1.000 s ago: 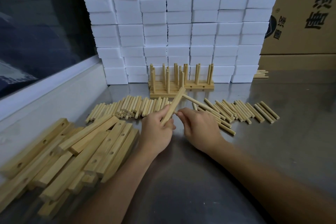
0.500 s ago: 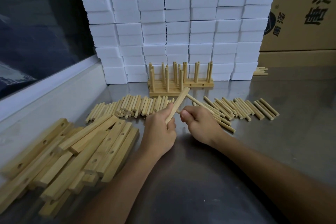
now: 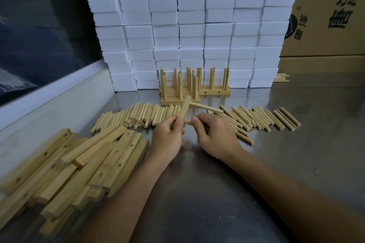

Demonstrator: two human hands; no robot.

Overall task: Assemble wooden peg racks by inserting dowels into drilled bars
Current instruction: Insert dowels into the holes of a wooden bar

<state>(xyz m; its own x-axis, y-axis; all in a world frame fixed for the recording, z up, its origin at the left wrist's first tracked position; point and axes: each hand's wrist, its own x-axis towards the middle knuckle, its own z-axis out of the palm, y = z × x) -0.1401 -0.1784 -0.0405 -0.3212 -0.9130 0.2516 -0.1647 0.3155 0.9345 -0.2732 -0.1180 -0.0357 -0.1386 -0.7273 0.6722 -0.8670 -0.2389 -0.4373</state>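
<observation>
White foam blocks (image 3: 189,25) wall the steel table (image 3: 296,154). Since a second ago the left hand (image 3: 167,140) has tipped its gripped bar (image 3: 184,107) steeper; one dowel (image 3: 205,107) now juts toward 3 o'clock, while the right hand (image 3: 215,138) pinches another, seemingly entering a lower hole.

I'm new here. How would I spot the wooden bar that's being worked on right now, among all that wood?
Start from the wall of white foam blocks at the back of the metal table and come forward past the finished racks. The bar is the one lifted off the table, tilted upright in the left hand. Unlike the bars piled at the left, it already has a dowel sticking out sideways.
</observation>
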